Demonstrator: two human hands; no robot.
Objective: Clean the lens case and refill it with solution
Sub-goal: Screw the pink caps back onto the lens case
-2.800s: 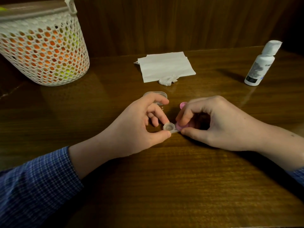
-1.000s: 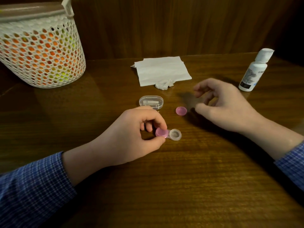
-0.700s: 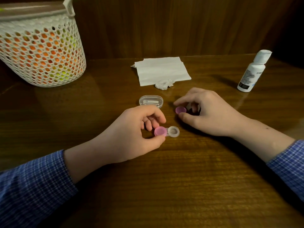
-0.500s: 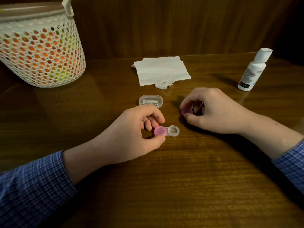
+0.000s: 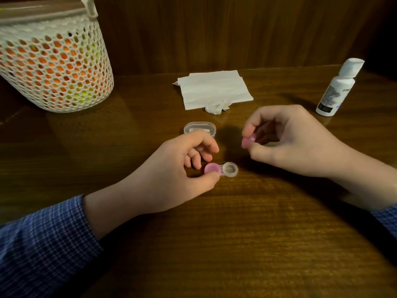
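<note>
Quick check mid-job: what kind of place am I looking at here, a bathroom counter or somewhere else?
Probably a room at home, not a bathroom: a polished wooden table set against a wood-panelled wall, with a white mesh basket on it. No sink or tap is in view.

table [image 5: 247, 244]: varnished wood, glossy, visible grain | lens case [image 5: 229, 169]: translucent plastic, smooth; pink cap [image 5: 212, 168]: matt plastic | basket [image 5: 53, 67]: white perforated plastic | napkin [image 5: 214, 89]: matt white paper | bottle [image 5: 337, 91]: smooth white plastic | sleeve [image 5: 43, 239]: blue checked cloth | clear box [image 5: 199, 127]: glossy plastic
</note>
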